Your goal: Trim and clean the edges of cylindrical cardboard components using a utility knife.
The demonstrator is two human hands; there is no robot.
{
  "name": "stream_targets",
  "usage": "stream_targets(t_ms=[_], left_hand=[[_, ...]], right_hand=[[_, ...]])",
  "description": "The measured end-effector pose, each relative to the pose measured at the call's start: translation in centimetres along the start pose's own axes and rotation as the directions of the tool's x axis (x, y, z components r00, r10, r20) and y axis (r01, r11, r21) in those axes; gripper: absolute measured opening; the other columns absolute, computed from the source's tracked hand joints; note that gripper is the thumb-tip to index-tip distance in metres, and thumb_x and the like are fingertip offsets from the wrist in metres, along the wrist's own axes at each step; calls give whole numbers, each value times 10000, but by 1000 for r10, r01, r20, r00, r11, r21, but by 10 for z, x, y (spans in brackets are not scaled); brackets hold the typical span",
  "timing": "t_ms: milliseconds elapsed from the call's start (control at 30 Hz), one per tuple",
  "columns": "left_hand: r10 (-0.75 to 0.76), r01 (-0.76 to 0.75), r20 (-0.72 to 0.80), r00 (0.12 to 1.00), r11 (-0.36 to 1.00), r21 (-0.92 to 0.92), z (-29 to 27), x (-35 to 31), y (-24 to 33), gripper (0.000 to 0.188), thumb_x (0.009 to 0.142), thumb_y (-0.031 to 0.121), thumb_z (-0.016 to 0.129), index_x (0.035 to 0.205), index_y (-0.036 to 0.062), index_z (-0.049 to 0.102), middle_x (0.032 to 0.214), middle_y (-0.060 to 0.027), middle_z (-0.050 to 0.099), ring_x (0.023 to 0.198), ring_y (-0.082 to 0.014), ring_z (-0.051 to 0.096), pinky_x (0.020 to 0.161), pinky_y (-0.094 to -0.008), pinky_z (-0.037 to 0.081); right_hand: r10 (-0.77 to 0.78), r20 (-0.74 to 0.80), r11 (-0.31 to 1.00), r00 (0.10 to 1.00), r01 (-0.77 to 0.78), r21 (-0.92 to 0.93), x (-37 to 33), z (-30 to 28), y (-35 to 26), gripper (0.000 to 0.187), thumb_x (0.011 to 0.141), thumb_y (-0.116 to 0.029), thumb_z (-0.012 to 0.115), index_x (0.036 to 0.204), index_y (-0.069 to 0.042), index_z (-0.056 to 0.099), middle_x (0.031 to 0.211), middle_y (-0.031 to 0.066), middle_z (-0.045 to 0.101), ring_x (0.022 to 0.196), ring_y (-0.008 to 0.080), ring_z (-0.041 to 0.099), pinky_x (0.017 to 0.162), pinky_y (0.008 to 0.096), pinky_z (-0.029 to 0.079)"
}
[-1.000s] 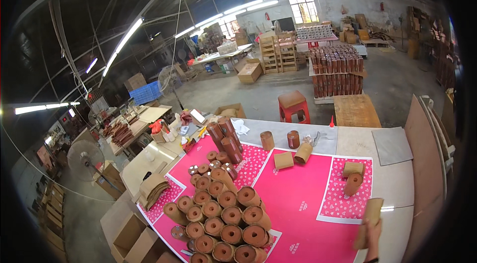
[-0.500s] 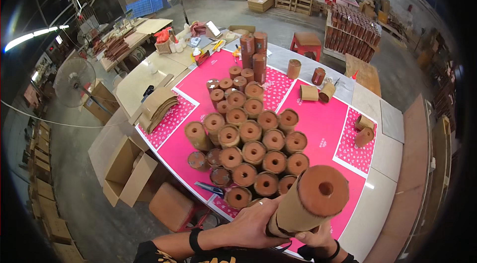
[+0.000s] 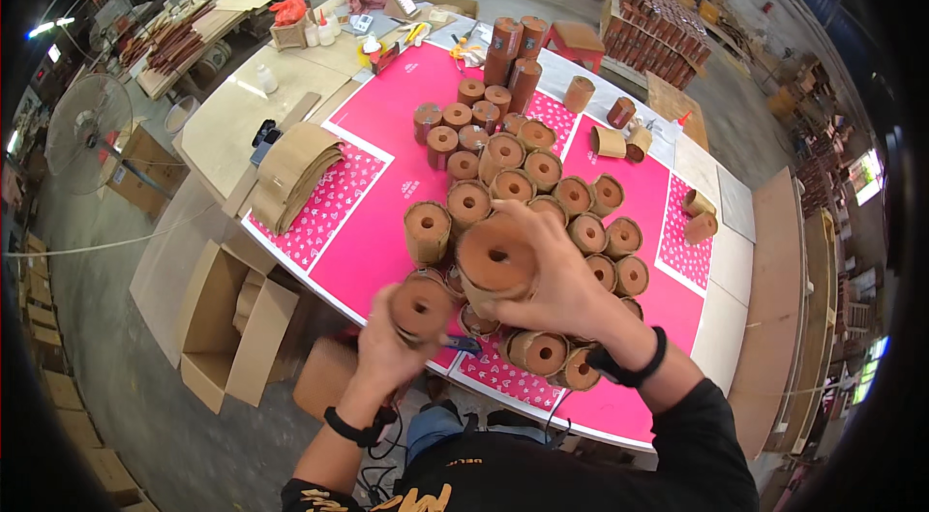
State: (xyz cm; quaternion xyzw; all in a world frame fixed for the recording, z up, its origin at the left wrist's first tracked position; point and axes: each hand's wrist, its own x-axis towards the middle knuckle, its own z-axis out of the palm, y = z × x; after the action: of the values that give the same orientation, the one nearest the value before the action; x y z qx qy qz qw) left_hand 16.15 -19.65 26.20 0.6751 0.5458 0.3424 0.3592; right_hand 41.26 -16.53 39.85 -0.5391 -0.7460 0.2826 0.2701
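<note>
My right hand (image 3: pixel 554 282) grips a brown cylinder wrapped in tan cardboard (image 3: pixel 503 291), held above the group with its holed end up. At the group's near left side, my left hand (image 3: pixel 382 349) has its fingers around a bare reddish-brown cylinder (image 3: pixel 422 307). Many similar cardboard-wrapped cylinders (image 3: pixel 513 186) stand close together on the pink printed sheet (image 3: pixel 387 222). Farther back are bare brown cylinders (image 3: pixel 442 146), some with bits of tape on them. A blue utility knife (image 3: pixel 463 345) lies near the table's front edge, close to my left hand.
Curved tan cardboard sheets (image 3: pixel 302 173) are stacked at the left. An open carton (image 3: pixel 237 328) sits below the table's left edge. Tall brown cylinders (image 3: pixel 503 47) rise at the back. Loose cardboard tubes (image 3: pixel 608 141) lie at the back right, and a pedestal fan (image 3: pixel 89 135) stands far left.
Both hands were together on one cardboard-wrapped cylinder at the near right. Now they are apart, farther left: the right holds a wrapped cylinder, the left a bare one. The view has shifted too.
</note>
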Motion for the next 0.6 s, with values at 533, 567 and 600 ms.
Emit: stream_targets(t_ms=[533,567,600], left_hand=[[-165,177,63,984,931,-319,55,34,-87,1094,725,83,885,1576,-9,204,1503,-229,425,1381,-328,461,1111,-444,438],[-189,209,92,978,925,-317,54,34,-84,1108,718,93,889,1582,-1,201,1513,-231,416,1396,-327,446,1113,-445,432],[-110,117,58,992,983,-142,55,29,-100,1127,712,100,891,1592,11,191,1517,-235,412,1390,-332,451,1110,-449,430]], right_hand=[[14,72,789,997,33,-613,7,106,99,866,745,-387,805,1481,-122,435,1492,179,456,1422,407,367,1119,630,290],[37,72,848,997,7,-531,-5,89,92,877,764,-411,798,1504,-132,418,1520,173,431,1437,402,354,1125,624,290],[-94,-32,864,995,65,-499,-20,63,91,714,790,-404,780,1400,-122,539,1377,172,574,1312,359,522,1054,545,412]])
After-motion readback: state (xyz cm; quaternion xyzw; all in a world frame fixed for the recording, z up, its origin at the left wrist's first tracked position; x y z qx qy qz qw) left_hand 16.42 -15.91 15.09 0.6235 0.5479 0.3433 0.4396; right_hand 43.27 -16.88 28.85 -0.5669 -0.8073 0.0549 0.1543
